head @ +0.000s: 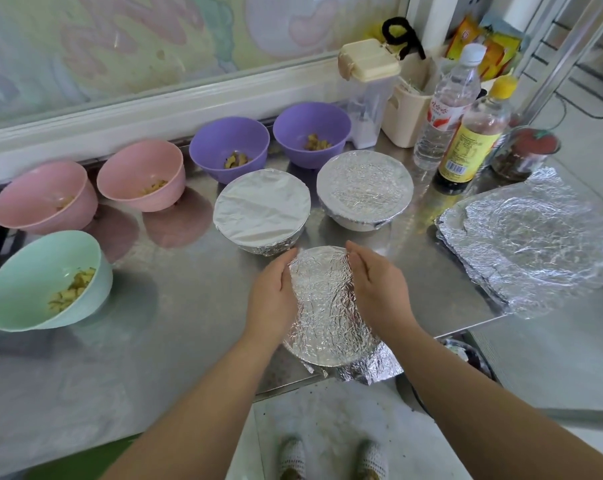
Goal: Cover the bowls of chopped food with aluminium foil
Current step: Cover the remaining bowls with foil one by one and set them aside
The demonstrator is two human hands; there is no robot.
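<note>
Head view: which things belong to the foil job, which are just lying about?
Job: front foil-topped bowl, left hand, right hand pressing it; two finished bowls; two pink bowls; two purple bowls; green bowl; foil sheets.
Idle: water bottle; sauce bottle; red-lidded jar; beige caddy.

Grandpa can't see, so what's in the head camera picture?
A left hand and right hand press around a foil-wrapped bowl on a steel counter. Behind sit two covered bowls; five open bowls of food stand left, spare foil right.
</note>
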